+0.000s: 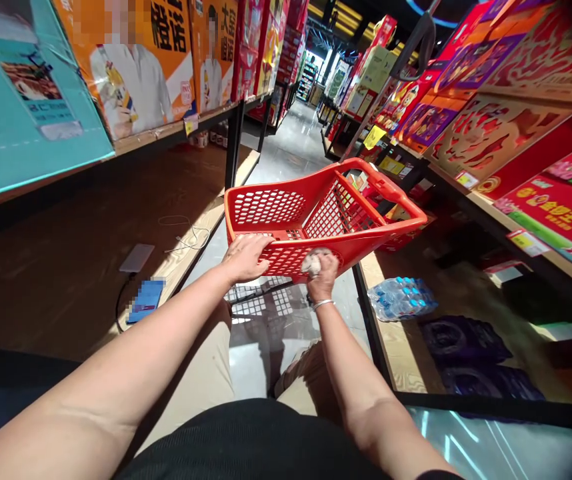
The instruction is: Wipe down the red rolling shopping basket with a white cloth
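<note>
The red cart [359,247] stands on the floor [291,141] between the edges of 2 low shelves [181,263], arms [351,360] stretched out straight, the left hand [247,259] pinching its near rim, the right hand [323,275] squeezing a pale cloth [311,263] against its side, while a red box [551,207] says "王中王".

red box [556,219] at right reads "王中王"

Red shopping cart [353,248], left hand [249,259] gripping its rim, right hand [323,272] holding pale cloth [311,264] against it, shelved boxes [179,73]
</note>
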{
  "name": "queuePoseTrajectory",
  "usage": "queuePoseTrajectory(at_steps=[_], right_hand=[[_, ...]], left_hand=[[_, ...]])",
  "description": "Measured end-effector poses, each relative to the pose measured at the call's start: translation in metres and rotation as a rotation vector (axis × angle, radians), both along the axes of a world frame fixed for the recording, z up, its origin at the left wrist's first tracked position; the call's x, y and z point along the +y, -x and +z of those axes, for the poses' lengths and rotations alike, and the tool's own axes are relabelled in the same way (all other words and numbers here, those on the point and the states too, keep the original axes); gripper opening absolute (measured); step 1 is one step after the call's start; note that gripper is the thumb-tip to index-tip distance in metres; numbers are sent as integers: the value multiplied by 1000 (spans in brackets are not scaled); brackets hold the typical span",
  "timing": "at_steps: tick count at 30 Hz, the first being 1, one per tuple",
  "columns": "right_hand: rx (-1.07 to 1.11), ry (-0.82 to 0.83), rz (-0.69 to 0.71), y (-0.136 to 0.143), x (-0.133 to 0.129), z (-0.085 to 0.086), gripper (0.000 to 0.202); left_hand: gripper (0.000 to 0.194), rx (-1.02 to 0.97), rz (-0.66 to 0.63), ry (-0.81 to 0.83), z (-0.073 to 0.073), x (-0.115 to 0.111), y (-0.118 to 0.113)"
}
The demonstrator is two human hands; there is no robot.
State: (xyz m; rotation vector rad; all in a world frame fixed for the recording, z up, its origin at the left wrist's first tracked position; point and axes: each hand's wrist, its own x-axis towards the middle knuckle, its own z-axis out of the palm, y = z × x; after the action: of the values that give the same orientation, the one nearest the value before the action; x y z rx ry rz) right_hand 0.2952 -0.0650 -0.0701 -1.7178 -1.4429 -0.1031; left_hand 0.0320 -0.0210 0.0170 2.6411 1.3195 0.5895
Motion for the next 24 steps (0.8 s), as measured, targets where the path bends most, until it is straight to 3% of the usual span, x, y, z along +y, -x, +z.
queuePoseTrajectory(at_steps=[3, 5, 6, 8, 10, 14, 16, 18, 20, 24], right_hand=[[18, 246, 81, 32, -20, -47, 28], [45, 265, 82, 45, -26, -62, 23], [60, 258, 66, 46, -26, -61, 22], [87, 219, 5, 33, -18, -45, 23], [118, 105, -95, 8, -5, -13, 28], [154, -283, -330, -45, 11, 51, 47], [136, -308, -366, -55, 9, 59, 54], [128, -238, -353, -47, 3, 45, 60], [129, -131, -320, -27, -7, 13, 61], [87, 94, -194, 18, -24, -49, 30]], left_hand=[[59, 5, -15, 18, 3, 3, 1], [60, 20, -30, 30, 4, 4, 2], [60, 29, -37, 32, 5, 5, 2], [62, 37, -43, 32, 5, 6, 2], [62, 35, -39, 29, 5, 6, 2], [61, 9, -45, 22, 4, 5, 1], [62, -6, -51, 10, 2, 5, 1], [62, -20, -54, 2, 1, 5, 1], [62, -34, -58, 0, 0, 6, 1], [61, -40, -67, -6, -1, 11, 3]])
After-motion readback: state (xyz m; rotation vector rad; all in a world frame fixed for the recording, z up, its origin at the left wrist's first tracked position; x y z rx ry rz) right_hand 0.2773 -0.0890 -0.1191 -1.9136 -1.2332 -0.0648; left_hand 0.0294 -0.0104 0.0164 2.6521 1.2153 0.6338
